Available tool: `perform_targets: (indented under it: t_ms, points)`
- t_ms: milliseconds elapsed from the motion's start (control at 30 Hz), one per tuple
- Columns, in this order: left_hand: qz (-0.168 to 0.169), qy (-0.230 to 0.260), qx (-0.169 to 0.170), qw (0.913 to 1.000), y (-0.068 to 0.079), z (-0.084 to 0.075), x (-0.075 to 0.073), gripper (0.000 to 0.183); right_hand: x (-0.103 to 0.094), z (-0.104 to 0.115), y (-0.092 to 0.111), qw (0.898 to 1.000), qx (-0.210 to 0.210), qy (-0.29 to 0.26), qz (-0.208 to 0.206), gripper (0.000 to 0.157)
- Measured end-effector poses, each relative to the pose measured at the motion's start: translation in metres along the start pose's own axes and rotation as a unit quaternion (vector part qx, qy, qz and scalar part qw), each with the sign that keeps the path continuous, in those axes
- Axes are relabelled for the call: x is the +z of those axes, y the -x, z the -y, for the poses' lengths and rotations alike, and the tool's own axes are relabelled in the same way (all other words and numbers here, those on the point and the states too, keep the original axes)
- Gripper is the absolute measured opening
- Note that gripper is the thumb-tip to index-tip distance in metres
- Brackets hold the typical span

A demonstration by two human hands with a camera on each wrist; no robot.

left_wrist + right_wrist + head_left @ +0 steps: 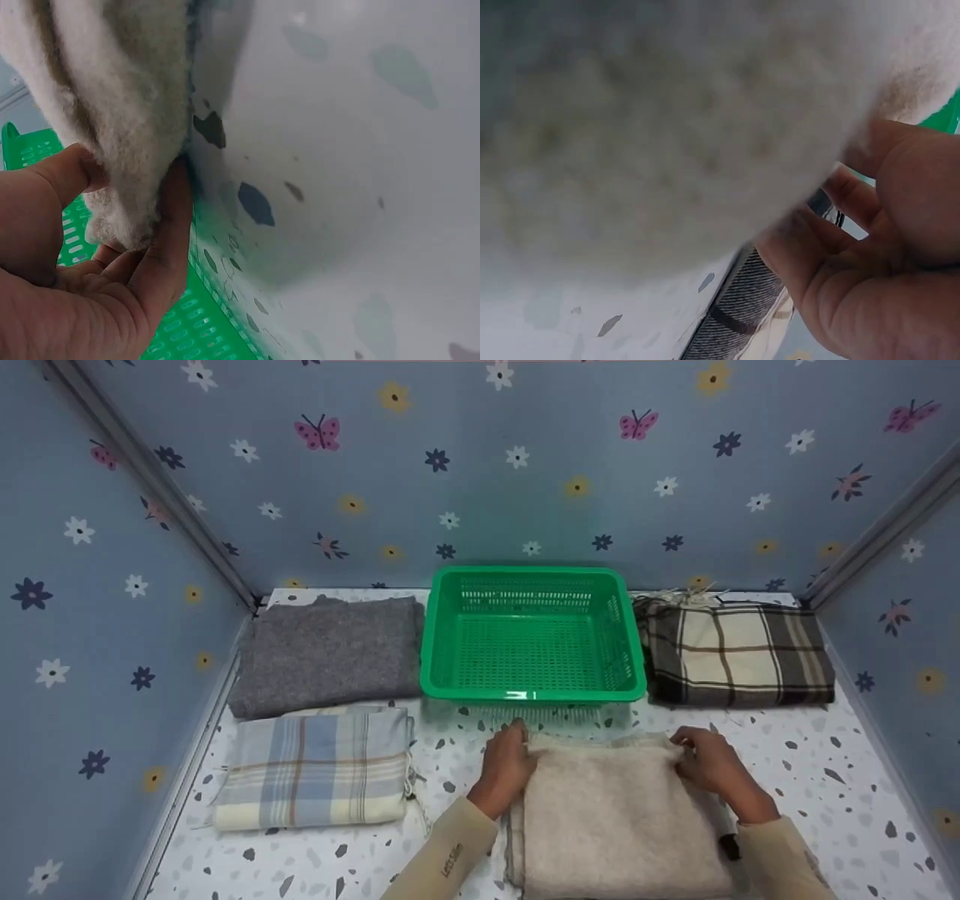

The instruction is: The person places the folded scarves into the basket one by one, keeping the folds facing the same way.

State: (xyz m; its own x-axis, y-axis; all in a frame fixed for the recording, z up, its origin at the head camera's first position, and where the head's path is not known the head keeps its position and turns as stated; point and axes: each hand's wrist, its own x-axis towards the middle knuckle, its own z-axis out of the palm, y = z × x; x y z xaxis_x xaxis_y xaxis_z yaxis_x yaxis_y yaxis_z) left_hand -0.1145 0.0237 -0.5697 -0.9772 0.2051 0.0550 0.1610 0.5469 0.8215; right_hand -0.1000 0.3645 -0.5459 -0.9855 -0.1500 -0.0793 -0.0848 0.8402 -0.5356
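Observation:
A folded beige woollen shawl (615, 817) lies on the speckled tabletop in front of me, in the lower middle of the head view. My left hand (507, 761) pinches its far left corner; in the left wrist view the thumb lies on one side of the fuzzy cloth (139, 112) and the fingers on the other. At the far right corner my right hand (712, 765) pinches the same shawl. Close up in the right wrist view, the cloth (667, 165) is blurred and hides part of the fingertips. Just beyond both hands stands a green plastic basket (532, 696) with nothing in it.
A folded grey shawl (330, 656) lies left of the basket, with a blue and cream plaid shawl (315, 772) nearer to me. Right of the basket is a folded black and cream checked shawl (739, 652) with fringes. Flower-patterned walls (525, 472) enclose the table at the back and sides.

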Motion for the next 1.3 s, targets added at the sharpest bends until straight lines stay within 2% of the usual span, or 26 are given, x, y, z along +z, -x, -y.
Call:
perform_targets:
  t_ms: [200, 433, 633, 1067, 1300]
  points:
    - [-0.009, -0.012, 0.001, 0.9999, 0.003, 0.006, -0.010, 0.025, 0.004, 0.005, 0.001, 1.000, 0.003, -0.012, -0.009, 0.021]
    - [-0.034, -0.039, 0.009, 0.9986, 0.005, 0.015, -0.021, 0.025, 0.008, 0.009, 0.000, 1.000, 0.015, -0.023, 0.002, 0.021]
    - [-0.047, -0.045, 0.006, 0.9979, 0.005, 0.019, -0.029, 0.025, 0.011, 0.015, -0.001, 0.999, 0.020, -0.027, 0.009, 0.020]
    - [-0.023, -0.055, -0.064, 0.9961, 0.000, 0.024, -0.041, 0.023, 0.020, 0.025, -0.008, 0.999, 0.016, -0.031, -0.005, 0.021]
    - [-0.042, -0.082, -0.030, 0.9953, 0.001, 0.029, -0.046, 0.022, 0.024, 0.030, -0.011, 0.999, 0.013, -0.029, -0.014, 0.021]
